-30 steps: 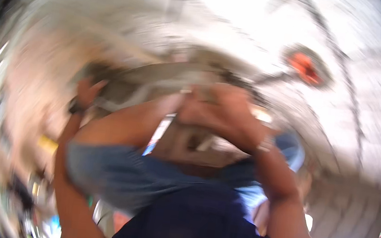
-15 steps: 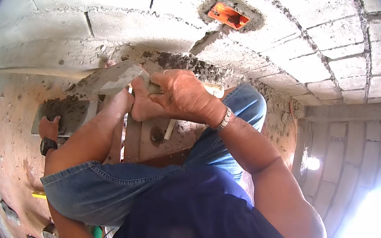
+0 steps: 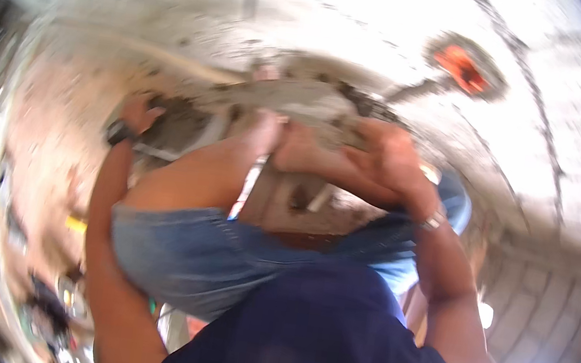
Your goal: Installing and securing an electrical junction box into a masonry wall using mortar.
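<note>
The picture is smeared by motion. My left hand, wearing a dark wristband, is closed on the edge of a grey board that carries a heap of wet mortar. In my right hand is a trowel; the fingers wrap its handle, which is mostly hidden. The wide, mortar-smeared blade points left, above my bare feet and close to the base of the wall. Its tip reaches toward the mortar on the board.
A block wall rises in front, with an orange electrical box set in it. At its foot lies a long pale strip. My jeans-clad legs fold across the middle. A yellow object and blurred clutter lie left on the dusty floor.
The view has swung left, so the wall box appears farther right. My left hand has raised the mortar board closer to the wall and trowel. Both hands keep their hold.
</note>
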A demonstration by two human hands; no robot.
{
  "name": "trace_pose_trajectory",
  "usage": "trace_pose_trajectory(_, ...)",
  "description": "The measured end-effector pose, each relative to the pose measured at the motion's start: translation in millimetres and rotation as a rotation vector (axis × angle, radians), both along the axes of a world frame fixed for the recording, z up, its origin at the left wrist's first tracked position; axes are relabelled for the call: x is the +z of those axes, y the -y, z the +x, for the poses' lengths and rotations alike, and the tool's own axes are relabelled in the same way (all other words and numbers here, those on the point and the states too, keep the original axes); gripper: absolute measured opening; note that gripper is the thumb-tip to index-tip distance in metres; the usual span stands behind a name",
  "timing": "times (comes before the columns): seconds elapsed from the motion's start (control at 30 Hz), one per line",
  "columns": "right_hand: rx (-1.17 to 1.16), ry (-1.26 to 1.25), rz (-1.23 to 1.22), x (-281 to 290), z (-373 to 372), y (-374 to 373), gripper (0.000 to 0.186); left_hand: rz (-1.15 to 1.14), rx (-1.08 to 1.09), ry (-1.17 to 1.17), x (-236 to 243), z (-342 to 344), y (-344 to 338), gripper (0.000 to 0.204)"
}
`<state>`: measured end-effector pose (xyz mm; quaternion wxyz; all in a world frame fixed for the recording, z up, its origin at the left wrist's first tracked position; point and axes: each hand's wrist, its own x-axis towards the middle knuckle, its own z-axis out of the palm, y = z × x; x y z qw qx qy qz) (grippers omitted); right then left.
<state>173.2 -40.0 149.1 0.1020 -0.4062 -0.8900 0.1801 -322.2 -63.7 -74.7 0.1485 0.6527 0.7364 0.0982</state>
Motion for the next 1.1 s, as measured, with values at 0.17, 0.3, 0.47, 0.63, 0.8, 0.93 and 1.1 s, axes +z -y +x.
trace_pose_trajectory(0.17,0.008,0.058,0.015,4,-22,-5,0.028,-0.221,0.121,-0.161,12,-2,-10,0.040)
trace_pose_trajectory(0.3,-0.128,0.141,-0.187,8,-33,-6,0.026,-0.362,0.234,-0.115,29,5,-17,0.049)
trace_pose_trajectory(0.47,-0.063,0.007,-0.101,3,-42,-8,0.023,-0.375,0.183,-0.157,23,8,-32,0.039)
trace_pose_trajectory(0.63,-0.094,0.099,-0.147,4,-44,-8,0.023,-0.364,0.161,-0.163,9,4,-36,0.023)
trace_pose_trajectory(0.8,-0.099,0.067,-0.168,11,-45,-5,0.023,-0.282,0.166,-0.182,10,4,-33,0.024)
trace_pose_trajectory(0.93,-0.114,0.144,-0.208,17,-42,-5,0.022,-0.373,0.206,-0.127,11,-6,-27,0.024)
trace_pose_trajectory(1.1,-0.077,0.060,-0.155,12,-36,-6,0.022,0.005,0.375,0.035,19,-21,-10,0.020)
